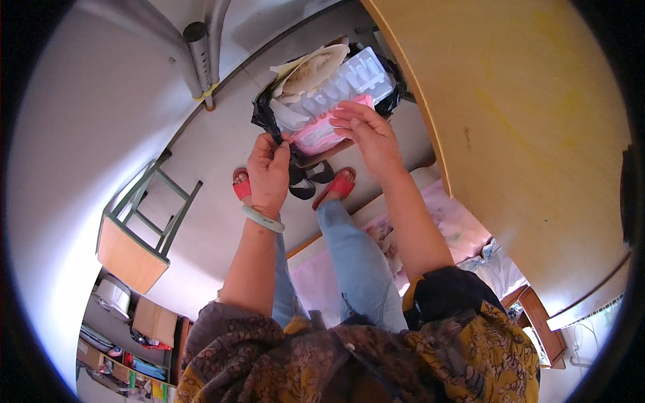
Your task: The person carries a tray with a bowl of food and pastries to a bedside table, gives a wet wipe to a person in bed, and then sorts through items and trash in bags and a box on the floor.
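Note:
A black plastic bag (263, 112) lines a container on the floor, filled with packaging. In it are a clear plastic tray with moulded hollows (360, 75), a stained pale paper or bowl-like piece (315, 70) and a pink and clear plastic package (320, 136). My left hand (269, 163) pinches the bag's gathered edge at the near left side. My right hand (370, 136) is over the pink package, its fingers spread and slightly bent; whether the fingertips touch the package is not clear.
A wooden board (504, 101) rises close on the right. Metal tube legs (201, 60) stand at upper left, a green-framed stool (133, 252) at left. Black shoes (302, 187) lie between my feet in red slippers (340, 185). A bed with pink bedding (453, 221) is behind.

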A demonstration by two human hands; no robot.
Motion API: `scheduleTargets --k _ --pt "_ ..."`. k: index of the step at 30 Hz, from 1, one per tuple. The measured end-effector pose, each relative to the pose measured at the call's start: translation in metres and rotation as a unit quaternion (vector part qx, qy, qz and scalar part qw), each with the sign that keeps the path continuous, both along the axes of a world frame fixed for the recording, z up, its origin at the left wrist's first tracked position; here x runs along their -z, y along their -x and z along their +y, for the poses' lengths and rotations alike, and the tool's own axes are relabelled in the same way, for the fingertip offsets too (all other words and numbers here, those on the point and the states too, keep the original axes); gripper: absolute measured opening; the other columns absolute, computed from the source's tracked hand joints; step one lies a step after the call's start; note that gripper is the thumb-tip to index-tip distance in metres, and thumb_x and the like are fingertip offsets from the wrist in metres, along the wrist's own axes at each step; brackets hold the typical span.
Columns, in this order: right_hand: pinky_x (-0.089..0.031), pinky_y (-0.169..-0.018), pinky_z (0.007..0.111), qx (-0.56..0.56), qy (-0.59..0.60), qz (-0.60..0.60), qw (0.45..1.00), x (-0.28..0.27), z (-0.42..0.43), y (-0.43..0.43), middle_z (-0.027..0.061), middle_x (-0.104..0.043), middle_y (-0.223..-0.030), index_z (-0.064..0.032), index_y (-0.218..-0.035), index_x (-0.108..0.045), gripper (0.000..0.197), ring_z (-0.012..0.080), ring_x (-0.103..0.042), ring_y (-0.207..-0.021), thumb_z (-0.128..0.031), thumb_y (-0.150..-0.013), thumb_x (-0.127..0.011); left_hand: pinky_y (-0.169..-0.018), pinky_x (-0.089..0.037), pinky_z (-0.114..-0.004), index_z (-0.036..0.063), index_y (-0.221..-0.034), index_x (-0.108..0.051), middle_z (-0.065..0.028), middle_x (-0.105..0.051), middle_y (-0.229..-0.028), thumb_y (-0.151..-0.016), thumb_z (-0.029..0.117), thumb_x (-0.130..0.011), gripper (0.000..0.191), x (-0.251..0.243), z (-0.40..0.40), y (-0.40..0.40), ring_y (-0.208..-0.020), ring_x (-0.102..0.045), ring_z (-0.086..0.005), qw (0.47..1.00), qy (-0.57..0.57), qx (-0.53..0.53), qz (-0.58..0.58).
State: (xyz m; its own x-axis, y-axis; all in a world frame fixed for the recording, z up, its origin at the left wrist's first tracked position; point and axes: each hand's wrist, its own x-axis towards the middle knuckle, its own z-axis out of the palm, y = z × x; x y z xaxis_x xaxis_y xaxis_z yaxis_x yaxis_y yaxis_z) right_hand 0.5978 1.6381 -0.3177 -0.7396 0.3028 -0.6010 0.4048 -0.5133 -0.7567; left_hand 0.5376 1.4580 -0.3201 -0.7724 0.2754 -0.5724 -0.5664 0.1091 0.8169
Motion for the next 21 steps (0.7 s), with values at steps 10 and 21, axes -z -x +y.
scheduleTargets --k 10,21 --pt "-0.047 -0.075 0.027 -0.052 -0.115 -0.068 0.990 0.011 -0.024 -0.026 0.0101 -0.062 -0.094 -0.0012 -0.108 -0.055 0.022 0.0155 -0.059 -0.085 -0.007 -0.088 -0.046 -0.061 -0.034 -0.016 0.0046 -0.088 -0.055 0.0020 -0.057 -0.083 -0.084 0.001 -0.049 0.008 -0.009 -0.001 0.003 -0.069 -0.043 -0.0026 0.998 0.003 -0.046 -0.046" --pt "-0.047 -0.064 0.032 -0.233 -0.370 -0.001 0.899 0.014 -0.052 0.022 0.0131 -0.062 -0.082 -0.0086 -0.111 -0.054 0.029 0.0256 -0.061 -0.074 -0.006 -0.082 -0.052 -0.068 -0.039 -0.018 0.0033 -0.088 -0.054 0.0000 -0.057 -0.082 -0.084 0.000 -0.049 0.007 -0.010 -0.003 0.002 -0.075 -0.049 -0.0052 0.999 -0.030 -0.021 -0.033"
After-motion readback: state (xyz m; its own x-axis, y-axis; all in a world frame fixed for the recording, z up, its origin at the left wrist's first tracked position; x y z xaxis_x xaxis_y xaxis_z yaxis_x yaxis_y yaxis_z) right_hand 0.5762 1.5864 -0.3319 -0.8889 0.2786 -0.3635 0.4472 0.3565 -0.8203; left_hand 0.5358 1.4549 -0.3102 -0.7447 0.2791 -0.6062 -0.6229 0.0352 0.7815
